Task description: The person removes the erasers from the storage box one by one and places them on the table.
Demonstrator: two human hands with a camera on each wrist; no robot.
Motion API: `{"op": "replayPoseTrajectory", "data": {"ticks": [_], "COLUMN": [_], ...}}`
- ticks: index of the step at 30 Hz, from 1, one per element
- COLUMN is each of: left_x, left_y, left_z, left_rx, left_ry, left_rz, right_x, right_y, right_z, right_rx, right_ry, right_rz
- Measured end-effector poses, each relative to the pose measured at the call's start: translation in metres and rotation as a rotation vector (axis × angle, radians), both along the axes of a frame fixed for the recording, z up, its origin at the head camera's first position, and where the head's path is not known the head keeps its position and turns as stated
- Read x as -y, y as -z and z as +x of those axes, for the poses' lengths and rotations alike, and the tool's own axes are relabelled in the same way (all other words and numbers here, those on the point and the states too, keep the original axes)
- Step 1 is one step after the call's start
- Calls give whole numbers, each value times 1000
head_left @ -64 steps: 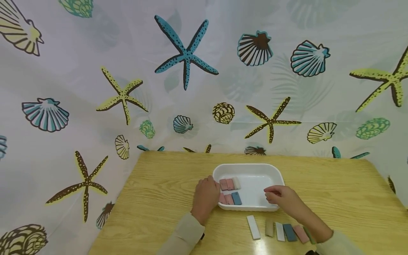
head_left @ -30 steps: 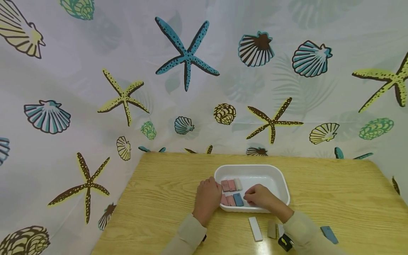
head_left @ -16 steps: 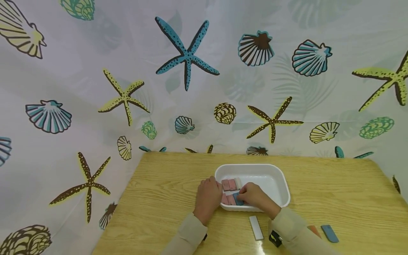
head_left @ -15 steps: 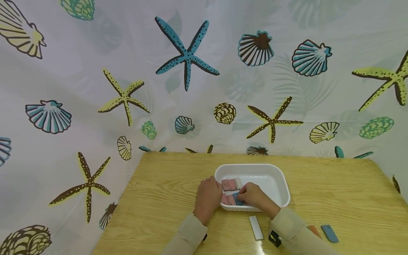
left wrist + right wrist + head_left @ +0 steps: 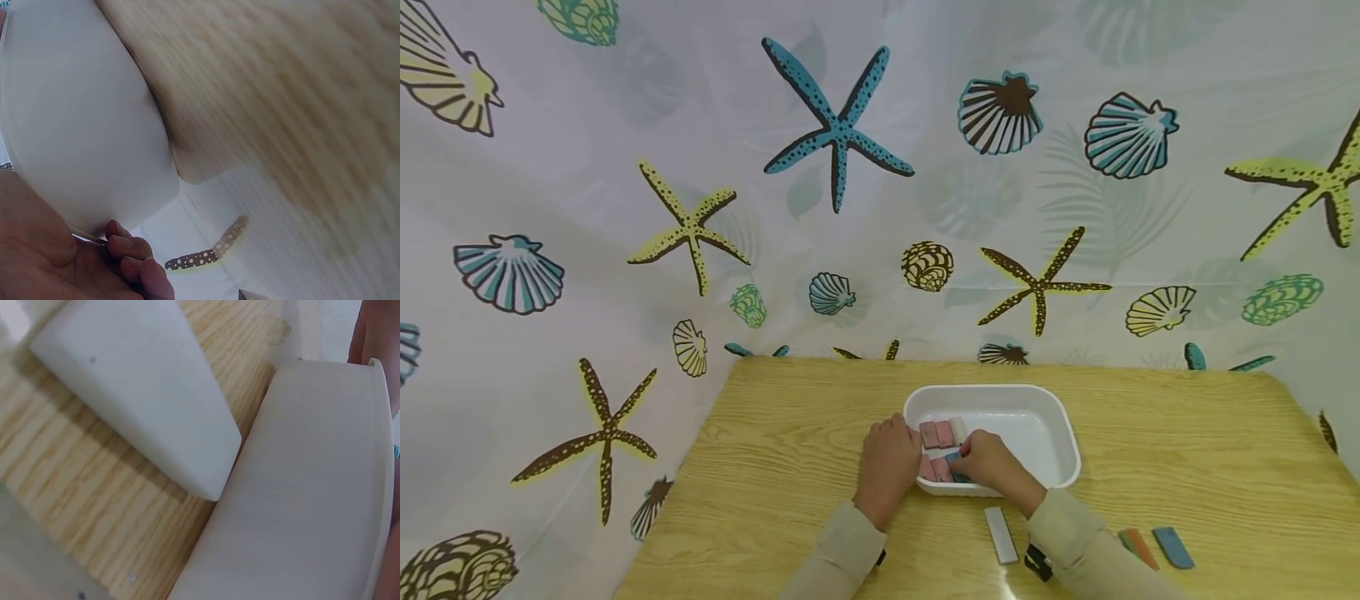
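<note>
My left hand [image 5: 891,460] grips the left rim of a white plastic tray [image 5: 1030,433]. In the left wrist view its fingers [image 5: 128,250] curl over the tray's edge. My right hand [image 5: 996,468] reaches into the tray over its near side, and its fingertips pinch a blue eraser [image 5: 959,477], covering part of it. Pink erasers [image 5: 941,471] lie just left of the blue one. Behind them sits another row, with pink erasers [image 5: 936,434] and an off-white eraser [image 5: 958,430]. The right wrist view does not show the right fingertips' hold.
On the wooden table [image 5: 790,433], a long white eraser [image 5: 1001,535] lies close to the tray's near side. Further right are an orange-and-green eraser [image 5: 1138,547] and a blue slanted eraser [image 5: 1172,547]. My right sleeve [image 5: 1078,537] covers part of the table. A patterned cloth [image 5: 865,308] rises behind.
My right hand has moved left from the tray's right side to the blue eraser and taken hold of it, nudging slightly left lately. The left hand has stayed on the rim.
</note>
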State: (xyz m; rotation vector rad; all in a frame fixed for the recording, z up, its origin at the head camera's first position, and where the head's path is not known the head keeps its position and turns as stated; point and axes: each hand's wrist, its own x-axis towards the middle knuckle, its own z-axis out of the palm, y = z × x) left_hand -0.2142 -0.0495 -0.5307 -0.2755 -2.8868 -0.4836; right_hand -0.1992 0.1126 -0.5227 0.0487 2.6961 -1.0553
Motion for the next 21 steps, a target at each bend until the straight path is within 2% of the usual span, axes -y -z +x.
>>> {"op": "replayPoseTrajectory", "data": {"ticks": [4, 9, 17, 21], "left_x": [0, -1, -1, 0], "left_y": [-2, -6, -4, -3], "left_z": [0, 1, 1, 1], "left_rx": [-8, 26, 49, 37], "left_ry": [0, -8, -10, -1], "left_rz": [-8, -10, 9, 1], "right_x": [5, 6, 4, 1], "right_y": [-3, -4, -5, -7], "right_z": [1, 3, 4, 5], "right_rx": [-6, -23, -40, -57], "right_ry": [-9, -12, 10, 6], "right_rz": [13, 4, -4, -20]}}
